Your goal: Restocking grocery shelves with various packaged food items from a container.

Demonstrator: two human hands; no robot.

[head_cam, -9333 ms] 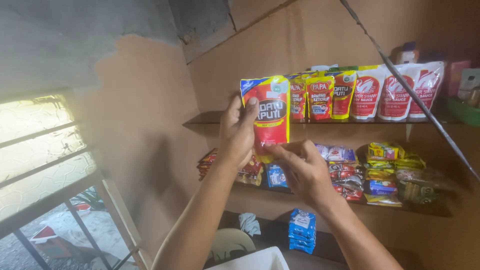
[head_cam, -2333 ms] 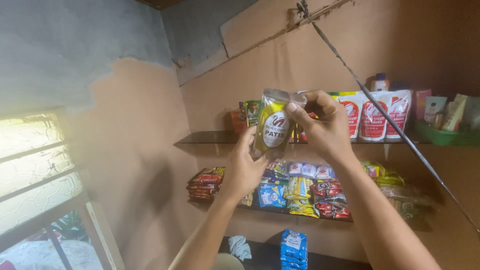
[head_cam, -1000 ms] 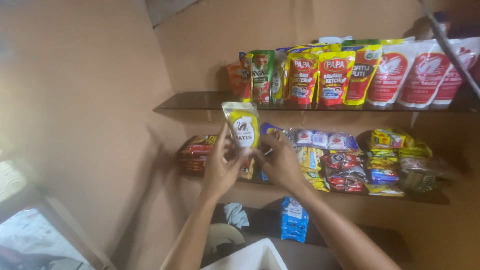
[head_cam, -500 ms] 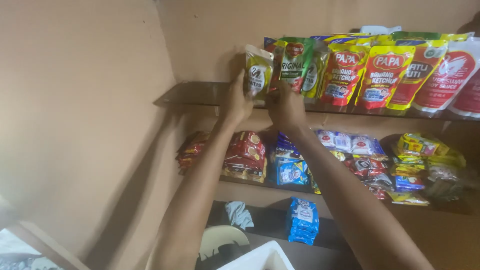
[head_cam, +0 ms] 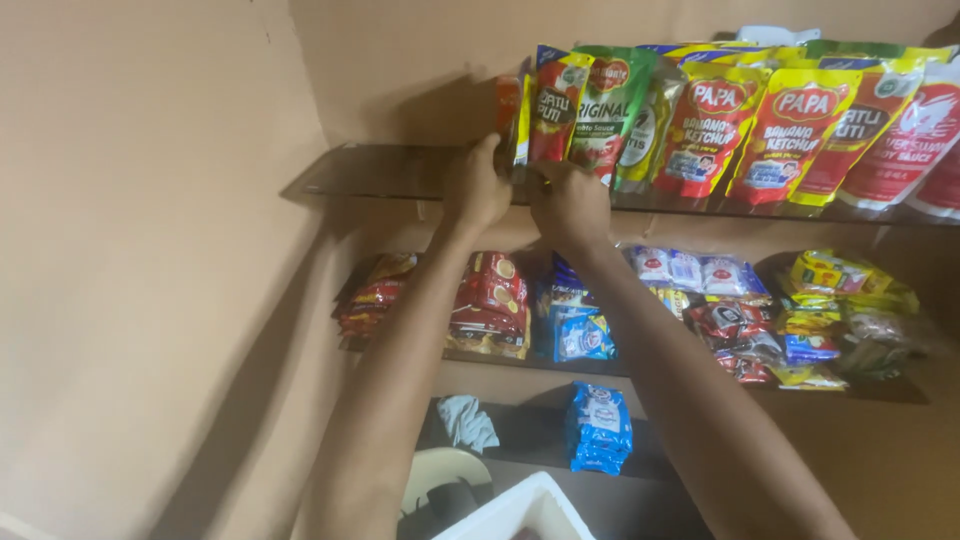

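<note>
Glass, dark-tinted: the upper shelf [head_cam: 380, 172] runs across the top of the frame, and I log both hands at its front edge, centre-top. The left hand [head_cam: 476, 188] is curled against the leftmost pouch [head_cam: 521, 118], a narrow red-and-yellow one standing upright at the end of the row; fingers press its lower edge, though I cannot tell whether they pinch it or only steady it. The right hand [head_cam: 570, 203] sits just beside, knuckles toward me, fingers tucked under the base of the green sauce pouch [head_cam: 606, 108]; whether it is clenched on that pouch I cannot tell. I judge the hands are low so the stand-up pouches rest on their flat bottoms and lean back on the wall.

Row continues right: red-and-yellow ketchup pouches [head_cam: 760, 125], then white-and-red ones at the far upper right.

Lower shelf [head_cam: 500, 358], mid-frame: stacked snack packets [head_cam: 490, 305] in red, blue and yellow, lying in loose piles.

Below, centre: blue packets [head_cam: 598, 430]; a white bin [head_cam: 520, 512] at the bottom edge.

Room: bare tan wall [head_cam: 150, 250] filling the left half, meeting the shelf wall at a corner.
</note>
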